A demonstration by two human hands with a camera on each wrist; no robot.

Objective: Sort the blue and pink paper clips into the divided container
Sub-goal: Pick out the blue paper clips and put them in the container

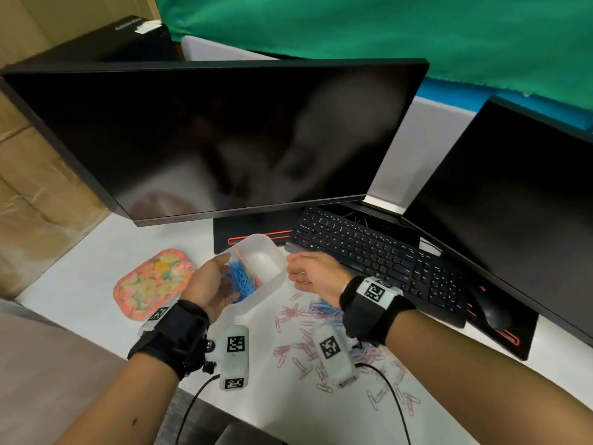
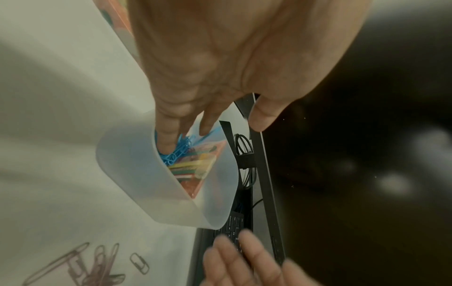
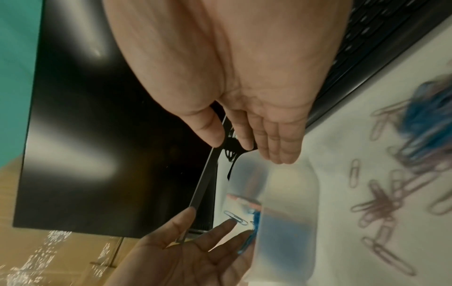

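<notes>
A translucent white container [image 1: 272, 252] stands tilted on the desk in front of the monitor, split by a pink divider. Blue clips [image 1: 240, 282] fill its left compartment. My left hand [image 1: 229, 276] reaches into that compartment, its straight fingers [image 2: 168, 139] dipping among the blue clips [image 2: 176, 152]. Just right of the container hovers my right hand [image 1: 290, 268], fingers straight and holding nothing. Pink clips [image 1: 301, 345] lie scattered on the desk under my right wrist, beside a small heap of blue clips [image 1: 322, 307].
A large dark monitor [image 1: 224, 139] and its stand base [image 1: 224, 239] sit just behind the container. A black keyboard [image 1: 369, 252], a mouse [image 1: 491, 311] and a second monitor [image 1: 513, 203] are to the right. A floral lid [image 1: 154, 281] lies to the left.
</notes>
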